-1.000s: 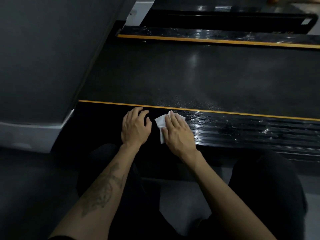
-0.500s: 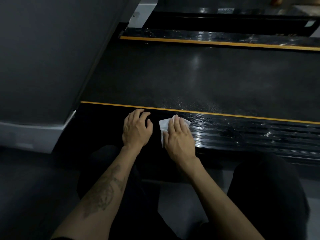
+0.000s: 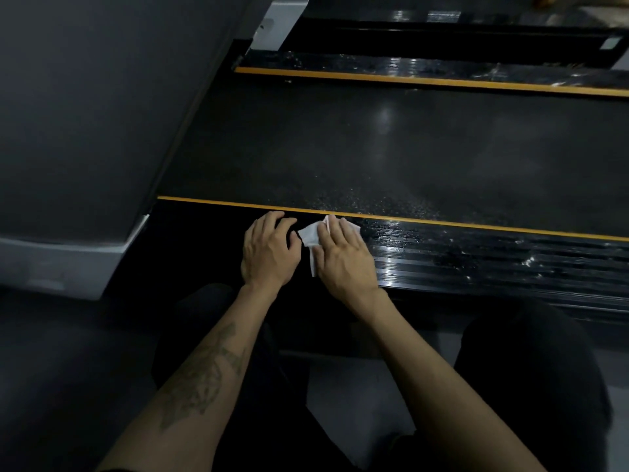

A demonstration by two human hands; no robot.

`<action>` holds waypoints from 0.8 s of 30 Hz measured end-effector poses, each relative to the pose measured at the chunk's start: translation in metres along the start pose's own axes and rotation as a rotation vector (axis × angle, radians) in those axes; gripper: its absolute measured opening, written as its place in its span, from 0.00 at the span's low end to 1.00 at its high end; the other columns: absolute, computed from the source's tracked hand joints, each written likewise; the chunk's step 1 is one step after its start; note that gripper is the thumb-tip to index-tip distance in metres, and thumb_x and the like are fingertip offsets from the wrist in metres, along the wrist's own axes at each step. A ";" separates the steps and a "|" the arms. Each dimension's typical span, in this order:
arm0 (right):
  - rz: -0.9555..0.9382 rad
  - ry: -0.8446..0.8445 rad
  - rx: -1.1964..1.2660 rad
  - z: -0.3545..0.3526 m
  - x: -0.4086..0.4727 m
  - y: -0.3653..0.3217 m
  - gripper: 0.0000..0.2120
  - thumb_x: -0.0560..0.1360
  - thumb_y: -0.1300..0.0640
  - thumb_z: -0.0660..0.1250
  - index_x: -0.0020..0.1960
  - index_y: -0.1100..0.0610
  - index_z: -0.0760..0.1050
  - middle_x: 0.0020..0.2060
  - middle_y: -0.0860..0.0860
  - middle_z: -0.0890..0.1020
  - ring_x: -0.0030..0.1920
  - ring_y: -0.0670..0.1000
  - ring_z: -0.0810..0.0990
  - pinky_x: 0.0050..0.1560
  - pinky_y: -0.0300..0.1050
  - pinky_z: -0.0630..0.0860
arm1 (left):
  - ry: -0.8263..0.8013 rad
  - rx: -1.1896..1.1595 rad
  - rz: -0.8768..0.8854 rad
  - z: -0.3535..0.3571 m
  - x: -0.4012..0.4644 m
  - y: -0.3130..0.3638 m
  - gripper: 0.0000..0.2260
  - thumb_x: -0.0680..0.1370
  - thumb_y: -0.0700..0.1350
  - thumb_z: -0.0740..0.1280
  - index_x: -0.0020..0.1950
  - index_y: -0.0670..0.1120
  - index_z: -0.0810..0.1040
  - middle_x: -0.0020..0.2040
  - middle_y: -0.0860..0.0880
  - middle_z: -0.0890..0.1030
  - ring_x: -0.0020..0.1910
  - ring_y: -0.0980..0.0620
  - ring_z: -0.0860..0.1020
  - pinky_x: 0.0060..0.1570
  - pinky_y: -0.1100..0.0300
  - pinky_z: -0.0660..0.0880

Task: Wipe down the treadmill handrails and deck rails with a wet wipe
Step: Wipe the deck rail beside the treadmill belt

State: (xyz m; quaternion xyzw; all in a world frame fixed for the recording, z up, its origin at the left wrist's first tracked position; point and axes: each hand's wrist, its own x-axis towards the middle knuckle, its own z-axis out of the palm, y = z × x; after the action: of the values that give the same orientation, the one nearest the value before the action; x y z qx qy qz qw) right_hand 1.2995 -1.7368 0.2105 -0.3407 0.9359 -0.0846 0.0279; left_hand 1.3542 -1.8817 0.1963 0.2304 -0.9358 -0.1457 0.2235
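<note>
The near deck rail (image 3: 476, 260) of the treadmill is black and ribbed, with a yellow stripe along its inner edge; its right part glistens wet. My right hand (image 3: 343, 257) lies flat on the rail and presses a white wet wipe (image 3: 308, 235) under straight fingers. Just left of it, my left hand (image 3: 269, 250) rests on the dark, dry-looking part of the rail with fingers loosely bent, holding nothing. The far deck rail (image 3: 425, 71), also yellow-striped, shines wet at the top.
The black running belt (image 3: 391, 148) lies between the two rails. A large grey motor cover (image 3: 85, 131) rises on the left with a pale lower edge. My dark-trousered knees (image 3: 531, 369) are in the foreground over grey floor.
My right hand with the wipe has shifted slightly along the rail; the left hand stays in place. The view has moved a little.
</note>
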 end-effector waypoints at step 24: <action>0.050 -0.002 -0.033 -0.005 0.020 0.003 0.26 0.87 0.45 0.45 0.83 0.53 0.52 0.82 0.63 0.52 0.82 0.62 0.50 0.81 0.56 0.49 | 0.060 -0.013 0.024 0.003 -0.001 -0.001 0.13 0.78 0.42 0.69 0.61 0.45 0.84 0.61 0.47 0.81 0.62 0.44 0.78 0.63 0.47 0.73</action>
State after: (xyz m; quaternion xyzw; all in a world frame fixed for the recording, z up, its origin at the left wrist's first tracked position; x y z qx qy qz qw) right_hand 1.2818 -1.7461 0.2153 -0.3179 0.9453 -0.0682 0.0251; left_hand 1.3546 -1.8816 0.1931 0.2222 -0.9304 -0.1420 0.2547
